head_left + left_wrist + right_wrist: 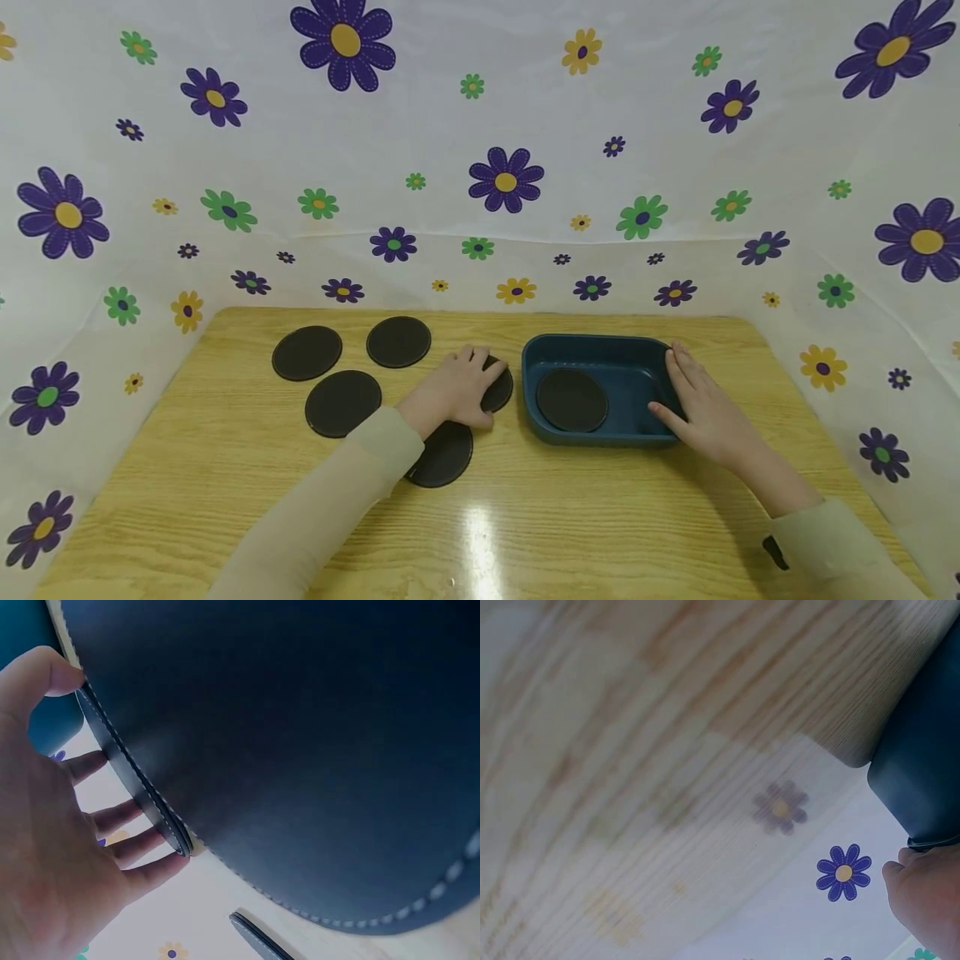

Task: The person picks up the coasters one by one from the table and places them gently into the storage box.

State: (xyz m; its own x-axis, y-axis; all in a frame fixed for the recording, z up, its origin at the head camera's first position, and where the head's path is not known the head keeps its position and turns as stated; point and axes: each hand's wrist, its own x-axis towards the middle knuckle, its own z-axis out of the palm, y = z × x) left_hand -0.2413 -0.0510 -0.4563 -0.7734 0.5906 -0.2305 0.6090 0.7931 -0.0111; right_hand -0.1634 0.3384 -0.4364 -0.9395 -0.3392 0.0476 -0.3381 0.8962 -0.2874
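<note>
In the head view my left hand point(456, 387) spans a round black coaster point(501, 392), covering its left part. The left wrist view shows thumb and fingertips spread along the rim of that stitched coaster point(124, 761). Another coaster point(444, 457) lies beneath the left wrist, and fills much of the left wrist view. My right hand point(705, 408) holds the right end of a dark blue rectangular tub point(600, 439), thumb over the inner side and fingers along the rim. Inside the tub, at its left, lies one black coaster point(572, 400).
Three more black coasters lie on the left of the wooden table point(570, 517): one at the far left point(307, 352), one at the back point(399, 342) and one nearer point(343, 403). A white flowered cloth point(420, 133) walls the back and sides.
</note>
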